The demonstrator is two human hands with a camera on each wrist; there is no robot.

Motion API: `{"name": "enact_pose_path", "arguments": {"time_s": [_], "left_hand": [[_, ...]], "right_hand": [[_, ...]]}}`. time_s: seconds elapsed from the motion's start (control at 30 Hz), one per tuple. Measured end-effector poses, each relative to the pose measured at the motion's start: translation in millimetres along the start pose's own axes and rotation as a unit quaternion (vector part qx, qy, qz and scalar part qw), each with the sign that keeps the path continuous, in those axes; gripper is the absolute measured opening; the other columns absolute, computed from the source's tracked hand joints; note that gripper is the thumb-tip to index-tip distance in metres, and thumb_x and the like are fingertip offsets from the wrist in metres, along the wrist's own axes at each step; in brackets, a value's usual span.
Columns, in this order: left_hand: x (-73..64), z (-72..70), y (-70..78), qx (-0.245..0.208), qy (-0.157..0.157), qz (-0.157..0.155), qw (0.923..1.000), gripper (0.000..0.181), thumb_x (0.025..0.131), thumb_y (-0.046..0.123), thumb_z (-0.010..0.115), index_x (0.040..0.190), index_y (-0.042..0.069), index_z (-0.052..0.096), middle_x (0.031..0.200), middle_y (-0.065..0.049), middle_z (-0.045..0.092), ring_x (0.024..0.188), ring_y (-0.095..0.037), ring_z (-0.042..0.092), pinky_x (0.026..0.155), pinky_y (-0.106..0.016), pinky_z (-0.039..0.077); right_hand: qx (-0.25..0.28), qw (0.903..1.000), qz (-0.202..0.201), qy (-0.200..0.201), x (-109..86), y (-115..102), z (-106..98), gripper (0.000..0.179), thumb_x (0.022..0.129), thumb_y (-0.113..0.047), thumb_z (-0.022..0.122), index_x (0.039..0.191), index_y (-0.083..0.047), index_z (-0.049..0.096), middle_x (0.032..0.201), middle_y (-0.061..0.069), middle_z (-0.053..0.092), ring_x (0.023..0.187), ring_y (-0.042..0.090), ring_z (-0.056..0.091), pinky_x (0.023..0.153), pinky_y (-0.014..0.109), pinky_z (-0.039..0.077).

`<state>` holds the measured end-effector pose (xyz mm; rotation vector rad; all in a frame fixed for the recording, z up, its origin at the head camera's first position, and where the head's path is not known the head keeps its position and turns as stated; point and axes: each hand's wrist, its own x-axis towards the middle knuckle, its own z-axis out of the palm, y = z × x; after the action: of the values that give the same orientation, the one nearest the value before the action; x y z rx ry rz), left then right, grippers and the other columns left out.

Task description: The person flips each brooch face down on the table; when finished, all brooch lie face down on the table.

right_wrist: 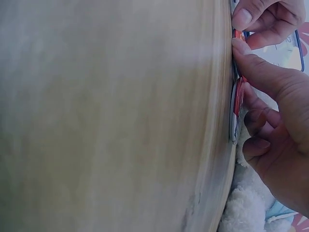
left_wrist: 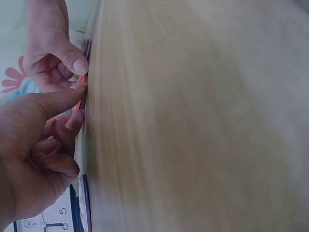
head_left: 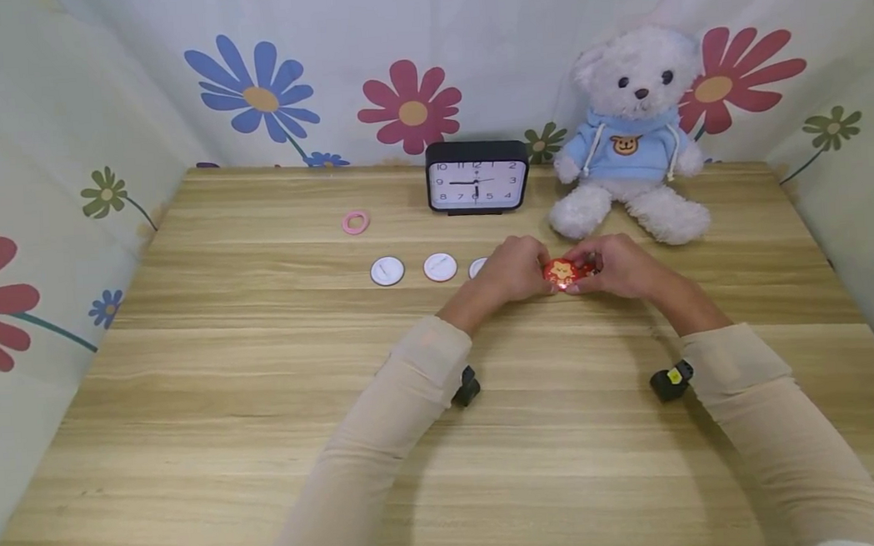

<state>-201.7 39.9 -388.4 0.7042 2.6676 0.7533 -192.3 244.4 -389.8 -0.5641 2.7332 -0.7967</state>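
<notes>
A round red button badge (head_left: 560,273) with a yellow figure on its face lies low at the table, toward the back. My left hand (head_left: 514,270) pinches its left edge, and the thumb and fingers of my right hand (head_left: 621,265) pinch its right edge. Beneath the right fingers is a second red badge (right_wrist: 238,96), mostly hidden from the head view. Left of my hands, a row of round badges shows white backs: one at the far left (head_left: 387,270), one in the middle (head_left: 440,266), and one (head_left: 477,267) partly covered by my left hand.
Behind the badges stands a black-framed clock (head_left: 478,179), with a pink ring (head_left: 355,222) to its left. A white teddy bear (head_left: 632,140) in a blue hoodie sits just behind my right hand. Flowered curtains (head_left: 305,81) surround the wooden table (head_left: 248,385).
</notes>
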Motion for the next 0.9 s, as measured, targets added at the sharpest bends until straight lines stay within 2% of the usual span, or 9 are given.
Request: {"name": "enact_pose_path", "arguments": {"time_s": [0.23, 0.6, 0.9], "left_hand": [[0.0, 2.2, -2.7, -0.008, 0.015, 0.007, 0.9998, 0.025, 0.080, 0.025, 0.086, 0.093, 0.010, 0.071, 0.081, 0.000, 0.070, 0.075, -0.014, 0.060, 0.067, -0.024, 0.046], [2.3, 2.5, 0.1, -0.004, -0.005, 0.000, 1.0000, 0.028, 0.083, 0.025, 0.084, 0.094, 0.011, 0.064, 0.081, 0.000, 0.067, 0.074, -0.013, 0.059, 0.065, -0.023, 0.045], [3.2, 0.9, 1.3, 0.004, 0.001, -0.001, 1.0000, 0.028, 0.082, 0.025, 0.085, 0.093, 0.012, 0.063, 0.083, 0.000, 0.066, 0.075, -0.014, 0.059, 0.066, -0.024, 0.045]], "right_hand": [[-0.002, 0.9999, -0.014, 0.006, 0.3, -1.6, 1.2, 0.040, 0.079, -0.013, 0.087, 0.114, 0.001, 0.071, 0.102, 0.019, 0.075, 0.081, 0.020, 0.060, 0.068, 0.023, 0.045], [-0.012, 0.9997, -0.015, 0.012, -1.7, -1.4, 0.1, 0.039, 0.081, -0.014, 0.086, 0.114, -0.002, 0.070, 0.102, 0.018, 0.074, 0.084, 0.023, 0.063, 0.071, 0.024, 0.046], [-0.023, 0.9987, -0.037, 0.027, -2.0, -2.4, 0.7, 0.037, 0.081, -0.013, 0.086, 0.112, -0.002, 0.069, 0.097, 0.016, 0.074, 0.082, 0.022, 0.064, 0.070, 0.025, 0.046]]}}
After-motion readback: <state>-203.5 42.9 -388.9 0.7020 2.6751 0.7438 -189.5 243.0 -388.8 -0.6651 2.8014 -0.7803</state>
